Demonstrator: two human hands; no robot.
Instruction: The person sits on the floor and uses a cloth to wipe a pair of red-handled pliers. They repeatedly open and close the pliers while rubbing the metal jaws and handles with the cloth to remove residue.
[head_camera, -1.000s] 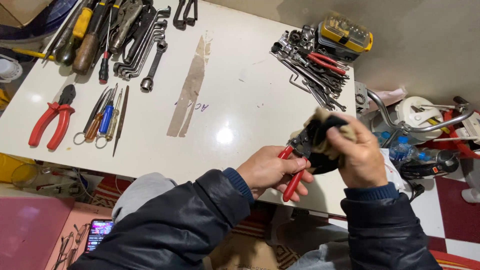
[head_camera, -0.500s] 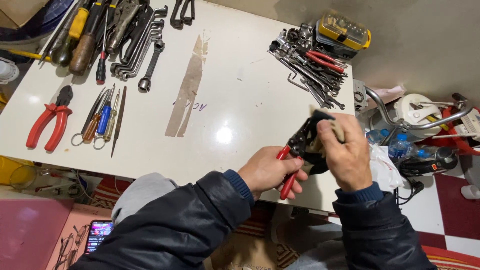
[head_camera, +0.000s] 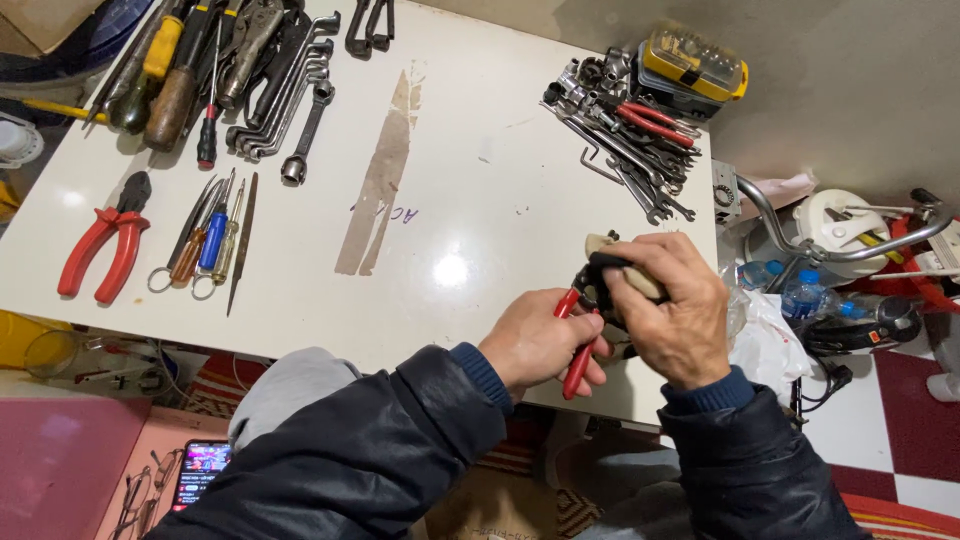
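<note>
Near the right front edge of the white surface (head_camera: 480, 200), the left hand (head_camera: 535, 345) is closed around the red handles of a pair of pliers (head_camera: 578, 345), one handle poking out below the fingers toward the near edge. The right hand (head_camera: 675, 310) is clenched over the dark head of the same pliers, pressing a beige and black rag (head_camera: 610, 268) against it, so the jaws are mostly hidden under cloth and fingers. Both arms wear dark jacket sleeves with blue cuffs. On the far right of the surface lies a heap of hex keys and small wrenches (head_camera: 625, 150), with a yellow-lidded bit case (head_camera: 693, 62) just beyond it. On the far left a row of wrenches (head_camera: 290, 95) lies beside several big screwdrivers (head_camera: 165, 75). Nearer on the left lie red-handled cutters (head_camera: 105, 250), and just right of them a small group of slim screwdrivers (head_camera: 212, 238). A brown strip of worn tape (head_camera: 380, 180) runs down the middle of the surface. Off the right edge stand a curved metal bar (head_camera: 800, 240), water bottles (head_camera: 800, 295) and a crumpled plastic bag (head_camera: 765, 335). At the lower left, on the floor, lie a lit phone (head_camera: 205, 468) and a pair of glasses (head_camera: 135, 495).
</note>
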